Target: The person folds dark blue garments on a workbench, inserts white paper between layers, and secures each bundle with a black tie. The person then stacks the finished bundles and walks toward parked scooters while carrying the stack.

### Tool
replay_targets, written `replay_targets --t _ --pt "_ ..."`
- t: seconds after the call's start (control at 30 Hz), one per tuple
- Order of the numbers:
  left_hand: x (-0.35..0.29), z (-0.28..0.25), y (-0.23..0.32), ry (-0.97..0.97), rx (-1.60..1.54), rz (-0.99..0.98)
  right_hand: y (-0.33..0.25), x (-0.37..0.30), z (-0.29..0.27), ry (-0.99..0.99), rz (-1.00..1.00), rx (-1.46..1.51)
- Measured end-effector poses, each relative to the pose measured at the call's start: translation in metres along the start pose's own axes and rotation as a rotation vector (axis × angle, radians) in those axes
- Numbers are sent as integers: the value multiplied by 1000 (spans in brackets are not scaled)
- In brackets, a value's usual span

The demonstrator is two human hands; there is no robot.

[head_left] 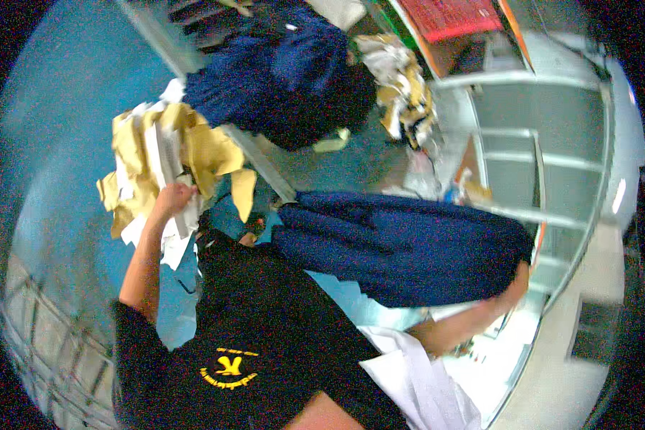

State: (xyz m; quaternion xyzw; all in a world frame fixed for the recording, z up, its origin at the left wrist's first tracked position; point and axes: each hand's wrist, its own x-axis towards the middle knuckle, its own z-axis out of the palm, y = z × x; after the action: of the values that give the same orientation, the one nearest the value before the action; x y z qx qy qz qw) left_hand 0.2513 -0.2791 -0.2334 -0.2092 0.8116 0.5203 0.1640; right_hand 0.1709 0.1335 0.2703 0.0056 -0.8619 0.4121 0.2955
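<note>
My left hand (173, 199) is closed on a loose bundle of tan and white pieces (218, 154), which look like cloth or paper scraps and hang around it above the blue floor. On the right, my right hand (514, 283) is at the far end of a long navy cloth (401, 244) that stretches across in front of me. Its fingers are mostly hidden under the cloth and smeared by motion, but the hand appears to grip it. A white cloth (426, 376) lies by my right forearm, beside my black shirt.
Ahead sits a large heap of navy cloth (287, 72), with a pile of tan and white scraps (401, 86) to its right. A red crate (451, 21) is at the top right. Pale metal rails (509, 134) form a frame along the right side.
</note>
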Motion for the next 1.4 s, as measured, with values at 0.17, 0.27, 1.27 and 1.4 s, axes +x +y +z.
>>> replay_targets --t 0.17,0.27,1.27,1.4 --pt "-87 16 189 -512 -524 242 4 9 -6 67 292 145" --pt "-118 23 290 -308 -594 684 4 7 -6 -143 196 168" --pt "-176 100 585 382 837 1183 255 108 -226 -700 -371 -172" --pt "-204 104 552 382 832 1003 253 100 -249 -837 -523 -101"
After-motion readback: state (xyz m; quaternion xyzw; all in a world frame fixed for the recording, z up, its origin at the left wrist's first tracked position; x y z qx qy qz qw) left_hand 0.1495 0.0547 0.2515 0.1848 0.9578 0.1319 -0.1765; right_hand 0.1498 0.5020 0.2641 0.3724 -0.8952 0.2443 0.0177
